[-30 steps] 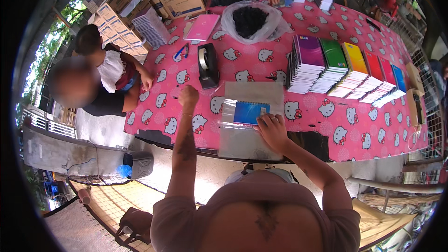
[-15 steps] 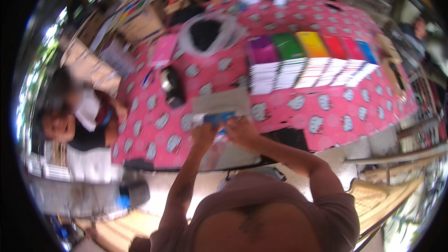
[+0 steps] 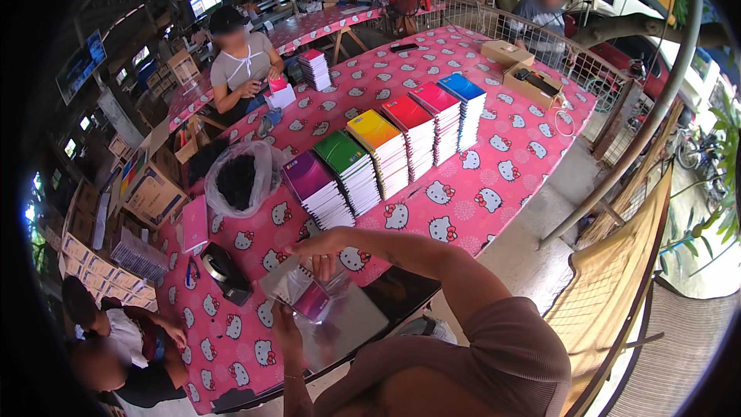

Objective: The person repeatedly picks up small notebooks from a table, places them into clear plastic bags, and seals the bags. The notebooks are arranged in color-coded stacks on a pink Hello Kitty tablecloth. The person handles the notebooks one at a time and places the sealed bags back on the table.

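Observation:
Close in front of me, a purple notebook shows through a clear plastic bag. My left hand is closed on the bag's near left edge, thumb on top. Reaching across from the right, my right hand lies over the bag's far side, its fingers bent down onto the plastic. A smooth grey board lies beneath, at the table's near edge. Left of my hands stands a black tape dispenser. Beyond them, spiral notebooks stand in a row of colour-sorted stacks, from purple to blue.
The table wears a pink cartoon-cat cover. A bag of black material, a pink notebook and cardboard boxes are at left. A seated person handles notebooks across the table. Two people sit close at lower left; another stands behind the railing.
My view has swung up and to the right, and is sharper. A blue item was between my hands; now the purple notebook shows there in plastic, with my right hand across it.

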Demonstrator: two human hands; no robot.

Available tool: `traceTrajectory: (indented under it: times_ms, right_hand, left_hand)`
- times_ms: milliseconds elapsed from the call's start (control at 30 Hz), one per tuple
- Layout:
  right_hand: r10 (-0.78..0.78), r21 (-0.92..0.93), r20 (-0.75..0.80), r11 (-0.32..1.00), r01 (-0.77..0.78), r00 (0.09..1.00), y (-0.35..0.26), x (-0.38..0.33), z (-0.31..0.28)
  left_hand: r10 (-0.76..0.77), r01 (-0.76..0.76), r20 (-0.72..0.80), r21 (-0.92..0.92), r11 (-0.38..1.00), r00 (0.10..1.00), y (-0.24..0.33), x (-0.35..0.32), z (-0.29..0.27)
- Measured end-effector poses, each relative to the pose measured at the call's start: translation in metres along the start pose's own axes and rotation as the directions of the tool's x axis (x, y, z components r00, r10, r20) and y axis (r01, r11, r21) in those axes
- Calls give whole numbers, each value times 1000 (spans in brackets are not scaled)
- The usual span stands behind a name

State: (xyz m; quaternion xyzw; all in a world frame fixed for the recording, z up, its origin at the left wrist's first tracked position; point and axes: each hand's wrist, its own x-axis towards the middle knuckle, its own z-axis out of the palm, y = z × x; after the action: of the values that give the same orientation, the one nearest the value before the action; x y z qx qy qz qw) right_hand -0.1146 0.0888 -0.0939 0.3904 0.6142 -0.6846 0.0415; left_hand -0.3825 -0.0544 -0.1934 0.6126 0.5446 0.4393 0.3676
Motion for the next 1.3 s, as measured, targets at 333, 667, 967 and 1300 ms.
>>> traceTrajectory:
  times_ms: [333, 667, 967, 1300]
  right_hand:
    - [-792, -557, -266, 592, 582, 550, -13, -12, 65]
    - [-795, -941, -199, 319, 115, 574, -36, -7, 133]
    - [-649, -900, -392, 416, -127, 652, -49, -4, 154]
    - [-689, -816, -512, 577, -40, 513, -45, 3, 162]
  left_hand:
    - [370, 107, -535, 664, 740, 760, -44, 91, -90]
    - [319, -280, -187, 208, 937, 929, -113, 146, -159]
    - [-102, 144, -107, 851, 505, 989, -118, 126, -172]
    - [215, -127, 424, -227, 966, 880, 44, 77, -72]
